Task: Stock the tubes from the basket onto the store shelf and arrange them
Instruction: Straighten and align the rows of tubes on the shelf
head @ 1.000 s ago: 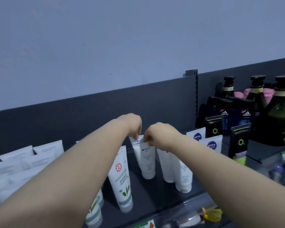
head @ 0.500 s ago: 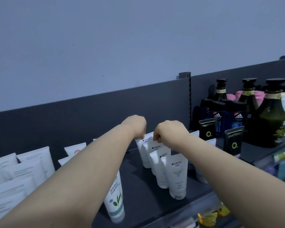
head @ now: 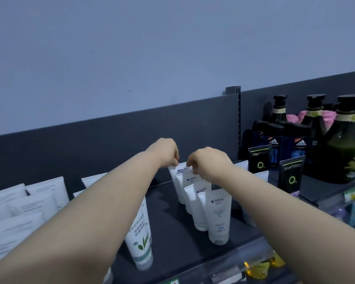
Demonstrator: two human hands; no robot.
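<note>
Pinching the crimped top edge of the rearmost tube [head: 177, 171] with left hand [head: 166, 152] and right hand [head: 207, 160], fingers curled down, knuckles up, just apart at centre frame. Hard to tell whether the right fingertips also touch the next tube's top.

Compared with a second ago: loose, staggered standing replaced by a tight file of tubes [head: 218, 218] running from centre frame toward lower right, each overlapping the one behind. Hardly any shift over the last half second, hands kept at the same spot. Judged from that: placing done for this batch, now at the straightening stage, squaring the back of the file.

White, soft-looking, standing cap-down with flat seam up and small blue print facing forward; probably easy to topple if nudged at the top.

All of it on the dark shelf [head: 172, 242] across the lower half of the frame. Left of the file, under the left forearm, a leaf-printed tube [head: 140, 242]; further left, more white tubes [head: 39, 197]. At right, black tubes [head: 291, 175] and dark pump bottles [head: 344, 144]. No basket in view.
</note>
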